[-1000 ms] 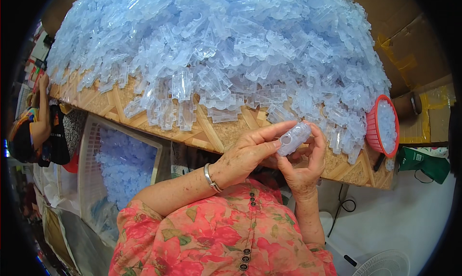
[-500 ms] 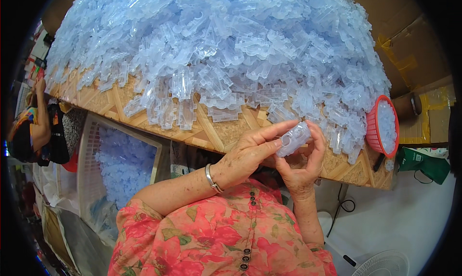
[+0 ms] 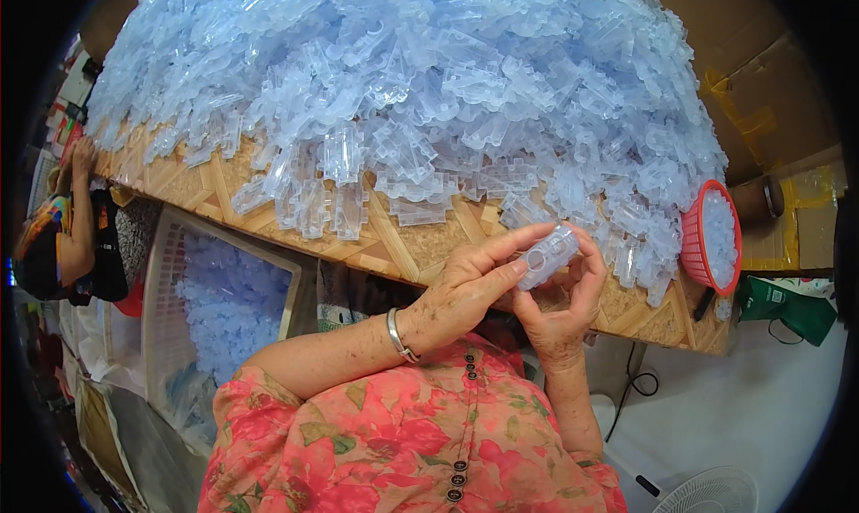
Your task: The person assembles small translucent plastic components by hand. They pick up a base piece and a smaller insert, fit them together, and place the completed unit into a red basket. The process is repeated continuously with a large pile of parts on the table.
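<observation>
Since the earlier frames little has moved: both hands stay raised at the near edge of the table, and the clear plastic piece [image 3: 548,255] between them has turned only slightly, its long side now lying more level. The left hand [image 3: 465,289] reaches in from 8 o'clock, thumb and forefinger stretched out and pressed against the lower left end of the piece; its grip is narrow and closed on that piece. A silver bangle [image 3: 400,336] sits on the left wrist. The right hand [image 3: 562,303] rises from 6 o'clock, fingers curled over the top and right side of the same piece, grip likewise closed on it. The piece is pale blue, translucent, blocky, with a round ring visible on its near face; it is held just above the table edge, at roughly 3 o'clock from picture centre. Behind it, a large heap of like plastic pieces [image 3: 420,92] covers the woven-pattern table [image 3: 394,244] from 9 to 2 o'clock. A red basket [image 3: 693,253] holding more pieces stands at the table's right end, near the right hand. Below the table at 8 o'clock, a white crate [image 3: 161,280] contains further pieces. At 9 o'clock another person's arm [image 3: 76,218] shows, well apart from the hands.
</observation>
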### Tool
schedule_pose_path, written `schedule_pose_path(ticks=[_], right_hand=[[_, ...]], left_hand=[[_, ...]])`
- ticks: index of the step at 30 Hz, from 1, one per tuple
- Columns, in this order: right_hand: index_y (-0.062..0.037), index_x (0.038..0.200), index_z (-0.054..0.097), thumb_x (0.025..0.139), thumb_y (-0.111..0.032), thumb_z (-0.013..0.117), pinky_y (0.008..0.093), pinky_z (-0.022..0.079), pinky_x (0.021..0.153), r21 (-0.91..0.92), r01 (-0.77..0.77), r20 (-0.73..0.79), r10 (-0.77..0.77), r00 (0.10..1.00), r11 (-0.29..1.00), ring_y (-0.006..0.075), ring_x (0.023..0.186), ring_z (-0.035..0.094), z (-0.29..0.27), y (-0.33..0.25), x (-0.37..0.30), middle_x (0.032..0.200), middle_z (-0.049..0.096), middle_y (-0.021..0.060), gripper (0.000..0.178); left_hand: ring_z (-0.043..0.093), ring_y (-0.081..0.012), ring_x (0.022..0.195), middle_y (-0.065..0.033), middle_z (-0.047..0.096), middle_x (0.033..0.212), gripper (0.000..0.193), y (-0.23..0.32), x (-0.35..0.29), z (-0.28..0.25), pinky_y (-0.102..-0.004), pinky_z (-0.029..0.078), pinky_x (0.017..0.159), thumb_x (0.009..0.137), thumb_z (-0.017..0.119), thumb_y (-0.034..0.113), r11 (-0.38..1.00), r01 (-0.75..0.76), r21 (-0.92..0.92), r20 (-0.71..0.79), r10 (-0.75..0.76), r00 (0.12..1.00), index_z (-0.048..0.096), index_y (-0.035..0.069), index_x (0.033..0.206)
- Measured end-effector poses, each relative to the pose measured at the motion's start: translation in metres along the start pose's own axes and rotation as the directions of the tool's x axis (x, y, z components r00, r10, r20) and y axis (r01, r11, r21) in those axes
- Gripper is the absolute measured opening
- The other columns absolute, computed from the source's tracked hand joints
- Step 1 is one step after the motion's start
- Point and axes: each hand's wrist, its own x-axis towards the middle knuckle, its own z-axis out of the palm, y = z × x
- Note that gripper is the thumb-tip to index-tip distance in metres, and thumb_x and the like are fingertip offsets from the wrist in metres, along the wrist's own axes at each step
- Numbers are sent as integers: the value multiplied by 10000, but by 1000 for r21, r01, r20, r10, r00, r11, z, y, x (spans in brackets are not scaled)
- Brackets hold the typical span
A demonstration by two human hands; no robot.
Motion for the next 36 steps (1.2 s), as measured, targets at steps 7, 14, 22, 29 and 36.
schedule_pose_path(ticks=[7, 14, 22, 29, 36], right_hand=[[-45, 1439, 339, 740, -37, 838, 315, 569, 873, 150, 27, 38, -33, 999, 988, 260, 1242, 595, 1, 6, 0, 1464, 491, 197, 858], [-45, 1428, 326, 744, -48, 850, 317, 562, 882, 112, 6, 68, -13, 998, 994, 261, 1240, 598, -2, 6, -2, 1498, 469, 218, 861], [-29, 1399, 329, 759, -211, 924, 338, 564, 924, 122, -56, -14, 58, 998, 991, 252, 1198, 620, 1, 5, -6, 1466, 497, 241, 893], [-10, 1358, 345, 754, -269, 937, 336, 567, 920, 87, -127, -34, 130, 991, 988, 239, 1176, 632, -2, 8, -14, 1391, 559, 232, 884], [-11, 1395, 385, 745, -145, 905, 355, 560, 929, 56, -71, -24, 73, 997, 996, 250, 1176, 633, -3, 2, -8, 1376, 573, 206, 843]], left_hand=[[584, -82, 1102, -28, 601, 1334, 473, 6, -2, 4, -257, 510, 897, 1076, 493, 153, 998, 35, -52, 18, -34, 999, 454, 76, 1540], [583, -70, 1095, -22, 604, 1330, 494, 3, -1, 2, -245, 499, 901, 1067, 510, 146, 997, 64, -54, -4, -64, 998, 439, 84, 1553], [529, -162, 1269, -112, 516, 1475, 588, -3, 2, -3, -316, 432, 1071, 1044, 537, 113, 847, -218, 485, 152, 164, 975, 334, 34, 1590], [566, -132, 1193, -103, 549, 1442, 638, -2, 3, 1, -314, 464, 1026, 1011, 583, 100, 857, -168, 487, 152, 106, 983, 323, 48, 1592], [645, -264, 1030, -151, 644, 1208, 490, -4, 6, 1, -374, 502, 891, 934, 646, 50, 674, -206, 709, 79, 215, 974, 504, 21, 1403]])
